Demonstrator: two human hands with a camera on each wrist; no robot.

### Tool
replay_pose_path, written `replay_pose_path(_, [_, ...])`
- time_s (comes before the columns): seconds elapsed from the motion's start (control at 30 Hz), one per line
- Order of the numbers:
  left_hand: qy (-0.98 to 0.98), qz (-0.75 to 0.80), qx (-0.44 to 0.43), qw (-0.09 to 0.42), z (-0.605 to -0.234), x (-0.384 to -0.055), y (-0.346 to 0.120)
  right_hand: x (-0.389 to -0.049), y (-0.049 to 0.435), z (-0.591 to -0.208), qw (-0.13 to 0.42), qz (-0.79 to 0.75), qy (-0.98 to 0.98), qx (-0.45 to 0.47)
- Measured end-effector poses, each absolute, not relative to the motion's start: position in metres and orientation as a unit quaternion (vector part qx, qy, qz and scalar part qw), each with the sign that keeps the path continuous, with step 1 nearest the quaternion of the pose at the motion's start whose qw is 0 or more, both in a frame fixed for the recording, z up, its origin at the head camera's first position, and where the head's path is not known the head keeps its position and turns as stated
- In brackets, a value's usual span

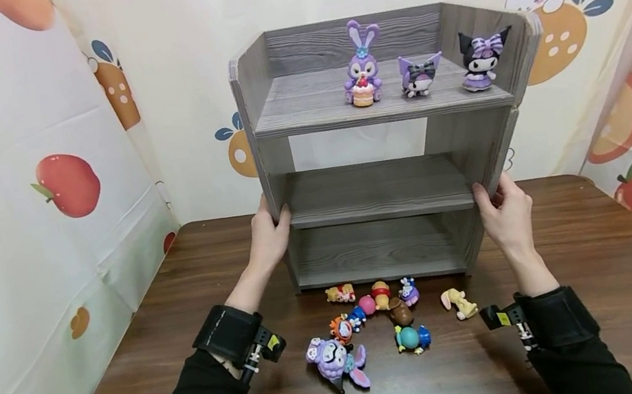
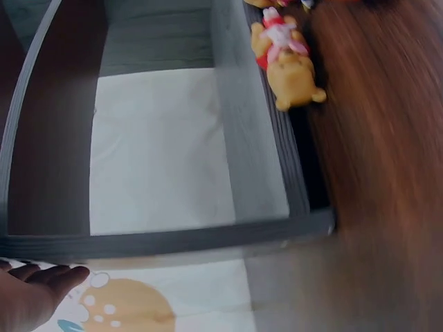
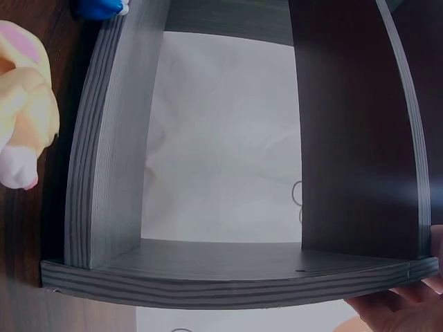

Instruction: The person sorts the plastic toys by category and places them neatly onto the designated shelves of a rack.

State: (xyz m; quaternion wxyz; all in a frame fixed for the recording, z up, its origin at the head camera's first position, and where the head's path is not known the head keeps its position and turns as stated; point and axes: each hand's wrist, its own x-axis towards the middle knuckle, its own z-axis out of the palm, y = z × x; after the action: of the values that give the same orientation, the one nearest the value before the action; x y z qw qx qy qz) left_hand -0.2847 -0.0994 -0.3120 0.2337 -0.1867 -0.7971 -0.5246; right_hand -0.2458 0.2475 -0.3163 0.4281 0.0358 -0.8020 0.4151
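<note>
A grey wood-grain shelf unit [image 1: 381, 211] stands on the brown table, a hand at each side panel. My left hand [image 1: 268, 236] grips the left panel at middle-shelf height, thumb by the front edge. Opposite it, my right hand [image 1: 507, 214] holds the right panel, its thumb on the front edge and fingers round the outside. On the top shelf are a purple rabbit figurine with a cake [image 1: 364, 74], a small purple-eared figurine [image 1: 420, 76] and a black-hooded figurine with a striped bow [image 1: 481, 61]. The two lower shelves hold nothing.
Several small figurines lie before the unit, among them a yellow bear [image 2: 291, 79] close against its base. A larger purple rabbit-eared figurine [image 1: 337, 361] lies nearer me, and a cream long-eared one [image 1: 459, 304] lies to the right. Fruit-printed cloth [image 1: 198, 91] hangs behind.
</note>
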Motion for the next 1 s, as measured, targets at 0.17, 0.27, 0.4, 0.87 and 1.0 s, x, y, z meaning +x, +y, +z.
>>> replay_pose_path(0.17, [-0.854,-0.444,-0.195,0.187,-0.299,-0.278,-0.108,-0.245,0.247,-0.316,0.435,0.415,-0.798,0.037])
replay_pose_path(0.27, [-0.890,-0.391,-0.187,0.144,-0.294,-0.270,-0.116,-0.246,0.246,-0.315,0.433,0.412,-0.801,0.032])
replay_pose_path(0.4, [-0.932,-0.305,-0.167,0.104,-0.289,-0.258,-0.123,-0.245,0.246,-0.314,0.428,0.409,-0.805,0.025])
replay_pose_path(0.87, [-0.963,-0.139,-0.208,0.103,-0.291,-0.195,-0.099,-0.243,0.244,-0.316,0.425,0.409,-0.808,0.012])
replay_pose_path(1.0, [-0.947,-0.132,-0.280,0.080,-0.297,-0.182,-0.091,-0.243,0.244,-0.316,0.428,0.413,-0.803,0.011])
